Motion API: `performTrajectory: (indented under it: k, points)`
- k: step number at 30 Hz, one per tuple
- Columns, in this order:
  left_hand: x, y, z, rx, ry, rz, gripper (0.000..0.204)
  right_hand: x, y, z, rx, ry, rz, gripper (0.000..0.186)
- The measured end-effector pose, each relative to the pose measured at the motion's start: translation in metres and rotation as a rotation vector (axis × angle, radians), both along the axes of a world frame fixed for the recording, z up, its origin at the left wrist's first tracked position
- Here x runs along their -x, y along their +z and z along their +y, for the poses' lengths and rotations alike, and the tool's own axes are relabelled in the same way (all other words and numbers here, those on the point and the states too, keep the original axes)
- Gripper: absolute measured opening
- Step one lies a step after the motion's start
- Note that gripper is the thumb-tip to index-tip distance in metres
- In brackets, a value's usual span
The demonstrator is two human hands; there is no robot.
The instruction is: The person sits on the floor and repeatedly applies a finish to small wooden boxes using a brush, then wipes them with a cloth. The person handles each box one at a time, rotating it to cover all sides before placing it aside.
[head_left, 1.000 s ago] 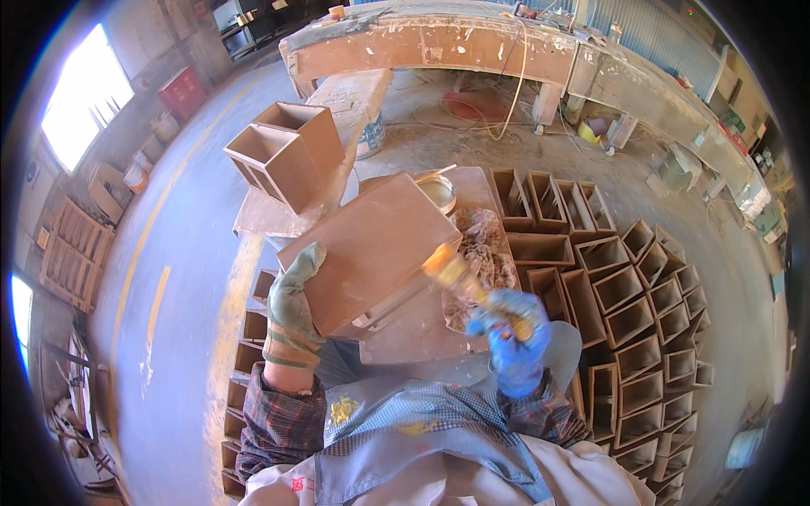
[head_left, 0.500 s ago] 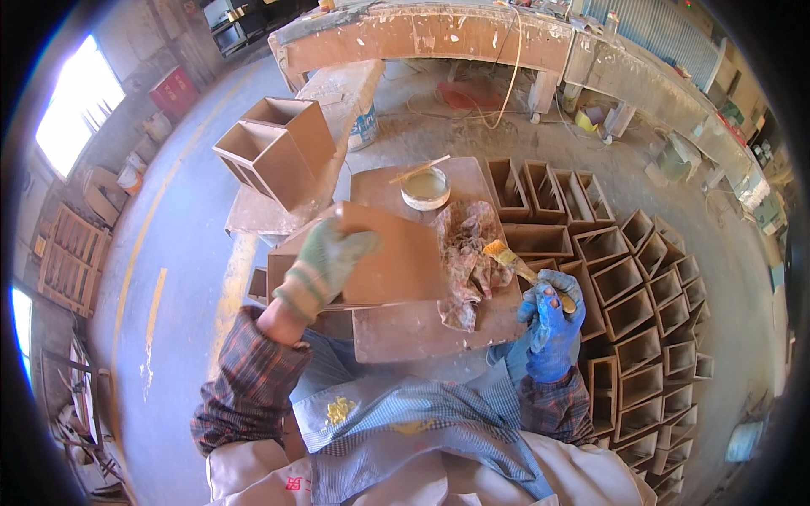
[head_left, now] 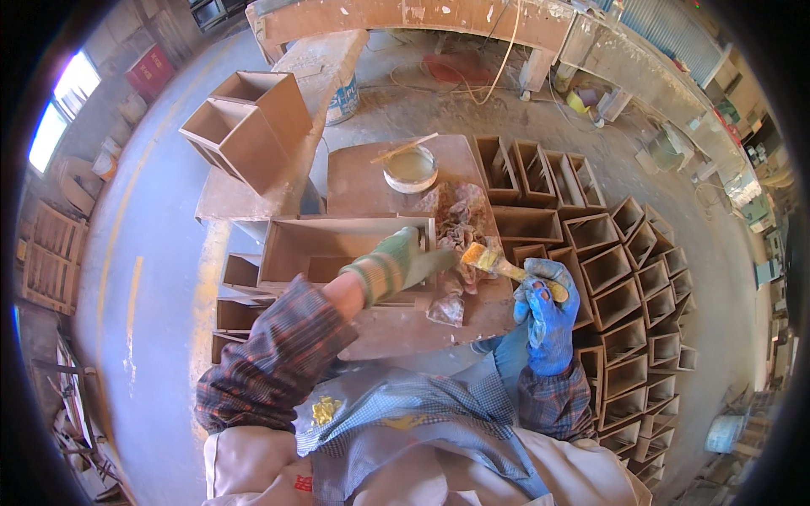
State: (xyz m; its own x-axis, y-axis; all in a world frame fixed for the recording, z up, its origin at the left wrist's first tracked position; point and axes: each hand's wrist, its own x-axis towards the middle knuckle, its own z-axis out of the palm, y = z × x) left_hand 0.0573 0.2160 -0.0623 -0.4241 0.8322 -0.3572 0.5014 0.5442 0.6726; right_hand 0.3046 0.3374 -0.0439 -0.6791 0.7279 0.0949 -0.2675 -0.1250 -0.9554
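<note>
1. The left hand (head_left: 396, 263), in a green-grey glove, clasps the right end of an open brown box (head_left: 337, 244) that lies on its side on the bench (head_left: 396, 325), its opening facing the person.
2. The right hand (head_left: 547, 314), in a blue glove, is clenched around the handle of a paintbrush (head_left: 499, 265); the yellowish bristles point left, toward the box's right end, just beside the left hand's fingers.
3. The box sits along the bench's left edge, roughly midway between the near and far edges.
4. A crumpled, stained rag (head_left: 460, 223) lies near the middle of the bench, just right of the box and under the brush head.
5. A round shallow tin (head_left: 410, 169) of pale liquid stands near the far edge of the bench, with a thin stick (head_left: 403, 148) laid across its rim.
6. Off the bench's right edge, many open brown boxes (head_left: 629, 278) stand in rows on the floor.
7. Beyond the far left corner, two larger joined boxes (head_left: 245, 126) rest on a low slab (head_left: 245, 198).
</note>
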Motion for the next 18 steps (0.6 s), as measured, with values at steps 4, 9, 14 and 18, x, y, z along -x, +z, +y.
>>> performTrajectory:
  k: [4,9,14,18]
  points:
    - [-0.003,0.035,-0.072,-0.091,-0.010,0.351,0.078,0.010,0.008,0.005,0.010,0.167,-0.085,0.036]
    - [0.000,0.054,-0.127,-0.020,-0.002,0.517,0.062,0.057,0.011,0.021,0.034,0.236,-0.217,0.023]
    - [0.000,0.043,-0.133,-0.081,0.015,0.564,0.038,0.100,0.018,0.044,-0.072,0.213,-0.243,0.016]
    - [0.001,0.041,-0.135,-0.104,0.037,0.540,0.034,0.091,0.032,0.035,-0.083,0.252,-0.320,0.014]
